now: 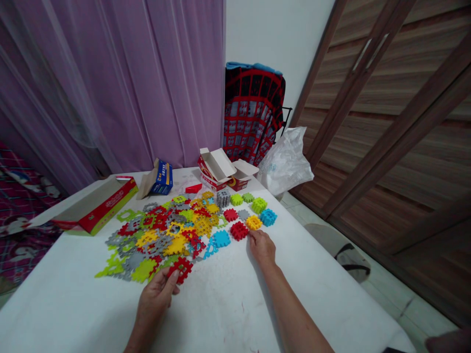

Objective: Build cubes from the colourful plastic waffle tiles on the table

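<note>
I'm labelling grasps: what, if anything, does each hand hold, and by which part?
The left hand holds a red toothed tile by its near-left edge. The right hand is at the yellow toothed block; whether it grips it is unclear.

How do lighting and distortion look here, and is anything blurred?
In the head view, soft light and a shadow beside the right hand; head view again, a steeply slanting wardrobe, likely wide-angle distortion; same head view, fine print on the blue box looks soft.
</note>
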Available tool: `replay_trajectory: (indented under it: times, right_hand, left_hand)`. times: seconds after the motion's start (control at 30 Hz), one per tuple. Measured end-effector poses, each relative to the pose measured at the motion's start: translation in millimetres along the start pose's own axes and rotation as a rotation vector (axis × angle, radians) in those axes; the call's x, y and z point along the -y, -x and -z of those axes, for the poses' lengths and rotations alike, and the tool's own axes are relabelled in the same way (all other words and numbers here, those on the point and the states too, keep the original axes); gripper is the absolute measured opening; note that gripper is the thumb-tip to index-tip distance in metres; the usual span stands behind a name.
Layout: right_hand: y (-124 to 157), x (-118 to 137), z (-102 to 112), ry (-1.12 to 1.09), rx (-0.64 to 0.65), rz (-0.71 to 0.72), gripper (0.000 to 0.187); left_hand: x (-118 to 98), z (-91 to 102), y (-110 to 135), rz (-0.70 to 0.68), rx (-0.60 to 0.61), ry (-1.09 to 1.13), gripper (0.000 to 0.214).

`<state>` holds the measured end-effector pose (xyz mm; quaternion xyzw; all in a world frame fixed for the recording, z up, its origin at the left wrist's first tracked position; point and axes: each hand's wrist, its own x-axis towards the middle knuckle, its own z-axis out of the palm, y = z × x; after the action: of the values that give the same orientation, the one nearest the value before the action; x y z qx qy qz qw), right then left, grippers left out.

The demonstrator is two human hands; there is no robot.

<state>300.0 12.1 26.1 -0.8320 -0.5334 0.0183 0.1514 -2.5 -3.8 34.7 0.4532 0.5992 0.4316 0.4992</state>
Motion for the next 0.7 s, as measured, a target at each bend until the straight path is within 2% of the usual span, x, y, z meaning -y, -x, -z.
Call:
replay_trajectory:
  times: [0.7]
  right_hand:
    - [2.1, 6.2, 3.1, 0.022, -0.023, -0.003, 0.029]
  left_hand:
    - [-1.5, -0.2, -0.7, -0.017, -0.002, -0.007, 0.062]
